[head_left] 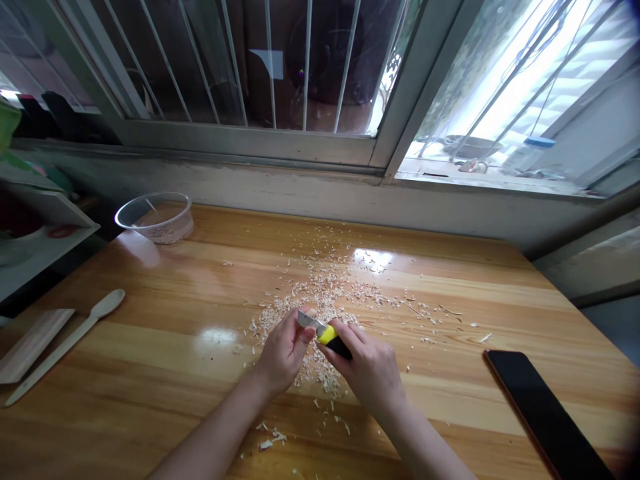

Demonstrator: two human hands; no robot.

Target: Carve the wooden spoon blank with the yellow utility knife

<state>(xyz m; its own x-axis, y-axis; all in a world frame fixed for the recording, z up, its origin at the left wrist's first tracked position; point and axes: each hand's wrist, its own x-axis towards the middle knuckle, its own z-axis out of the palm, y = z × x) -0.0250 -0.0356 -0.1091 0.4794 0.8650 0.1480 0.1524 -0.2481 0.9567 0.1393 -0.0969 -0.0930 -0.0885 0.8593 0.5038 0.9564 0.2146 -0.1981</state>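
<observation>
Over the middle of the table, my right hand (367, 360) is wrapped round a yellow and black utility knife (329, 335). Its metal blade (308, 321) is out and points left, lying against the fingers of my left hand (284, 350). My left hand is closed in a pinch, and its thumb is close to the blade. Whatever it grips is almost wholly hidden; only a small pale bit shows by the fingertips. Many pale wood shavings (325, 293) are scattered on the tabletop under and beyond both hands.
A clear plastic bowl (167, 233) stands at the table's back left corner. A wooden spoon (70, 343) and a flat wooden board (37, 343) lie at the left. At the right is a dark phone (543, 407). A barred window (250, 143) rises behind the wooden table (165, 373).
</observation>
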